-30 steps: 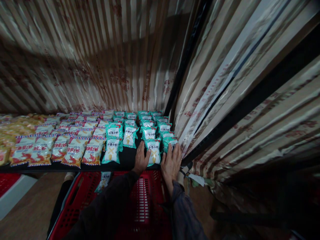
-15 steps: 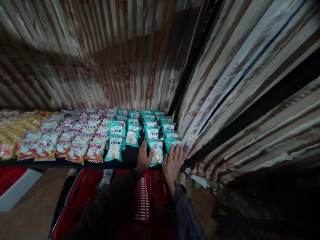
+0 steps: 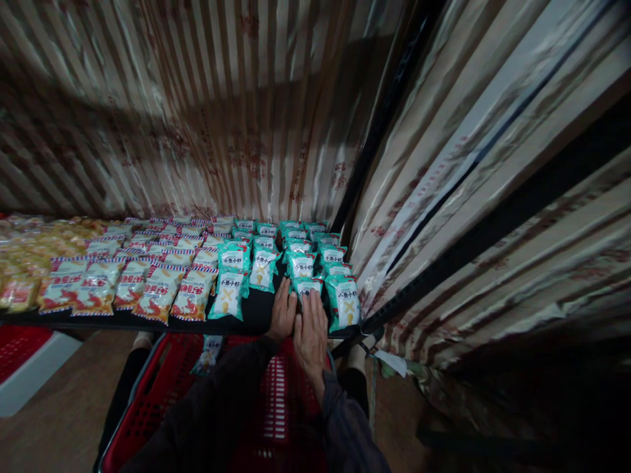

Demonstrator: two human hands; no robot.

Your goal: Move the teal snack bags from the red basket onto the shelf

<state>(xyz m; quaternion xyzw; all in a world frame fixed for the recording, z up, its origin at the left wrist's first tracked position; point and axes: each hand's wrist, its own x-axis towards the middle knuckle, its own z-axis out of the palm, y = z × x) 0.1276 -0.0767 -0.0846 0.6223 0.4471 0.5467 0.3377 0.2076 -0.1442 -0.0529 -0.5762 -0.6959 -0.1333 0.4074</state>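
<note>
My right hand [image 3: 311,332] lies flat with its fingers stretched over a teal-and-white snack bag [image 3: 304,287], covering most of that bag. Just left of it, my left hand [image 3: 283,314] is open, its fingers extended on the black shelf [image 3: 256,314] beside the same bag. To the right stands another teal snack bag [image 3: 344,302] at the front edge, apart from both hands. Several more teal bags [image 3: 302,264] are lined up in rows behind. A front teal bag [image 3: 228,293] sits left of the gap where my left hand rests.
Red-and-white snack bags [image 3: 191,293] and yellow packs [image 3: 22,286] fill the shelf leftward. Below is a red basket [image 3: 148,401] with one small bag [image 3: 210,353] in it. A black post [image 3: 365,151] and pleated curtain [image 3: 236,131] bound the back and right.
My right hand has moved left from the right-hand front teal bag onto the bag beside it, uncovering the first one. My left hand stays almost in place.
</note>
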